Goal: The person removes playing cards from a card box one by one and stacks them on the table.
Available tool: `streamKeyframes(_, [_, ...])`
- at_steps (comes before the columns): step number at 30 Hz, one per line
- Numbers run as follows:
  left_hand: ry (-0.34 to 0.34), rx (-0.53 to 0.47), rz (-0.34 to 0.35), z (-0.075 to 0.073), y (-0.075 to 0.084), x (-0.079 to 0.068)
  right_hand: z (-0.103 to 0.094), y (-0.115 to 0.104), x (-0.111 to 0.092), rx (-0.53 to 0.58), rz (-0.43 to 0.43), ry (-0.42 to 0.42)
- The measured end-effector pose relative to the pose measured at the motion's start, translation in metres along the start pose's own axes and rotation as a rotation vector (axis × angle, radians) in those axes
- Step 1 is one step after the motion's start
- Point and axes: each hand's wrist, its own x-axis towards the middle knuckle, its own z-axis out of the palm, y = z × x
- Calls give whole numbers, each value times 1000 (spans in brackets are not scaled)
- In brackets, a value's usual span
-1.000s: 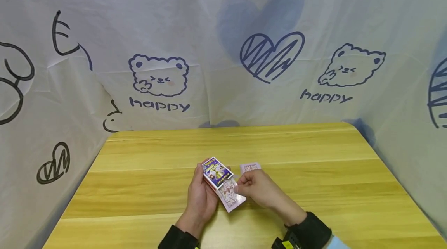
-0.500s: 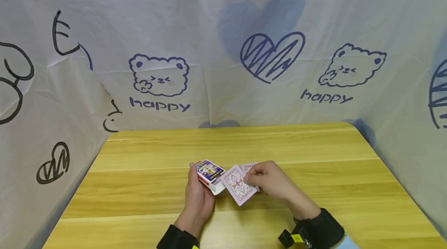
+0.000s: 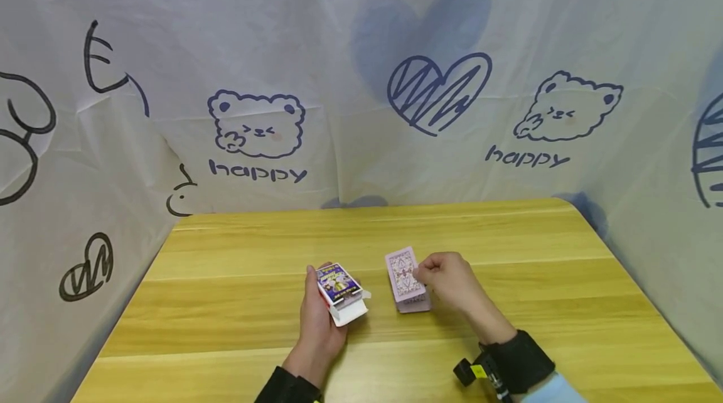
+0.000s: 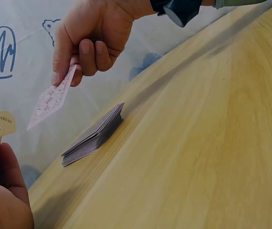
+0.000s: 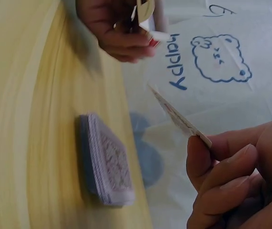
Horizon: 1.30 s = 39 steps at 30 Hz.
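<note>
My left hand (image 3: 321, 322) grips a playing card box (image 3: 339, 284) with a purple and yellow picture, its white end flap (image 3: 349, 313) hanging out toward me. Between thumb and finger, my right hand (image 3: 454, 280) pinches a playing card (image 3: 404, 273) by its edge, pink patterned back up. Below that card lies a deck of cards (image 3: 414, 306) on the table, partly covered by it in the head view. From the left wrist view, the held card (image 4: 52, 101) hangs tilted in the air above the slightly uneven deck (image 4: 94, 136).
The yellow wood-grain table (image 3: 237, 246) reaches back to a white cloth (image 3: 350, 139) with drawn bears and hearts. Black bands with small cameras (image 3: 466, 372) sit on the wrists.
The right hand has drawn the card out of the box and carried it right, over the deck, turning it more upright in view. The left hand has shifted slightly left with the box.
</note>
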Motion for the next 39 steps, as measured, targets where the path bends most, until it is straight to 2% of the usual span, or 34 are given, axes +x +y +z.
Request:
streamKeyframes(8, [-40, 41, -30, 2, 0, -3, -5, 13, 9, -107, 10, 38])
streamKeyframes(22, [-70, 58, -42, 2, 0, -4, 8, 27, 14, -117, 77, -4])
streamKeyframes(31, [-76, 60, -48, 2, -1, -4, 15, 37, 15, -286, 43, 23])
streamKeyframes(39, [-67, 55, -54, 1, 0, -4, 21, 37, 16, -339, 20, 28])
